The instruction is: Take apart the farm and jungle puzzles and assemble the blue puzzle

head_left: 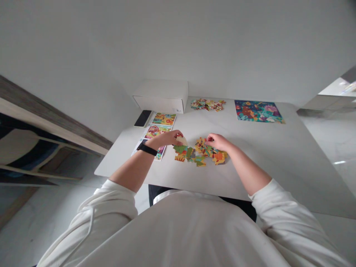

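My left hand [171, 138], with a black band at its wrist, pinches a puzzle piece [182, 141] whose pale side faces up. Just below it lie green and orange puzzle pieces [180, 149] on the white table [178, 176]. To the right, my right hand [217, 141] has its fingers closed at a heap of yellowish puzzle pieces [200, 145]; its fingertips partly hide the piece they grip. An orange piece [219, 158] and a green one [200, 160] lie at the heap's near side.
Beside my left forearm lies a picture sheet [158, 131], partly covered by it. A dark phone [142, 118] and a white box [158, 103] are behind. Farther back are another heap of pieces [208, 105] and a blue sea-life puzzle [258, 111], near the wall [211, 48].
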{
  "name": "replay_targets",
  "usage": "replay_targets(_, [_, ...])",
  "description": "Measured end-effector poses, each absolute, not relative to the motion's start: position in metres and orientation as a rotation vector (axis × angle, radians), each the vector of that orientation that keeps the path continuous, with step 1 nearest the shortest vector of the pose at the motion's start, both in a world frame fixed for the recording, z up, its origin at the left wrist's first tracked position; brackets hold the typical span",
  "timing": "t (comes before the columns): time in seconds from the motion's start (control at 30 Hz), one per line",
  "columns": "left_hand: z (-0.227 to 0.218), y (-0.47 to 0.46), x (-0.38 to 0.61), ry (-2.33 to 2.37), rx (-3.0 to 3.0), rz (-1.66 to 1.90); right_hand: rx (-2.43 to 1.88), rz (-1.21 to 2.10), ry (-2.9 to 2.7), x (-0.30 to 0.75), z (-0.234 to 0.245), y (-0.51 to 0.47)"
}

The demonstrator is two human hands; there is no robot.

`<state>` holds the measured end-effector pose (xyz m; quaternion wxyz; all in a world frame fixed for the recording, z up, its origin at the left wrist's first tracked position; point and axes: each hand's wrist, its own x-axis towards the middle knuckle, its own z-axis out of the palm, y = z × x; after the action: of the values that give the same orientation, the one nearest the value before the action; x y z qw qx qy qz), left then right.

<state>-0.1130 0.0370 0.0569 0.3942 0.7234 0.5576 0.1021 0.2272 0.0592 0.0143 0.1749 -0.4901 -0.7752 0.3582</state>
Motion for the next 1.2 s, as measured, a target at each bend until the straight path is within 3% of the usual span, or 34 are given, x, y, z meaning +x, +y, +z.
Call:
replay_targets(0.23, [0.064, 0.035, -0.121, 1.175, 1.308, 0.689, -1.315, 1.128, -2.139, 0.196, 0.017, 0.051])
replay_targets(0.33, [0.066, 0.035, -0.107, 1.132, 1.254, 0.745, -1.246, 1.132, -2.001, 0.191, 0.025, 0.046])
replay_targets(0.5, [0.069, 0.040, -0.064, 1.125, 1.307, 0.749, -1.120, 1.456, -1.731, 0.201, 0.032, 0.037])
replay_targets(0.63, [0.066, 0.043, -0.022, 1.180, 1.456, 0.663, -1.226, 1.272, -1.819, 0.228, 0.028, 0.031])
replay_targets(0.87, [0.047, 0.036, 0.000, 1.369, 2.246, 0.406, -1.531, 0.753, -2.104, 0.293, 0.017, 0.018])
replay_targets(1.2, [0.022, 0.000, -0.018, 1.020, 2.504, 0.186, -1.225, 0.438, -2.526, 0.301, -0.025, -0.032])
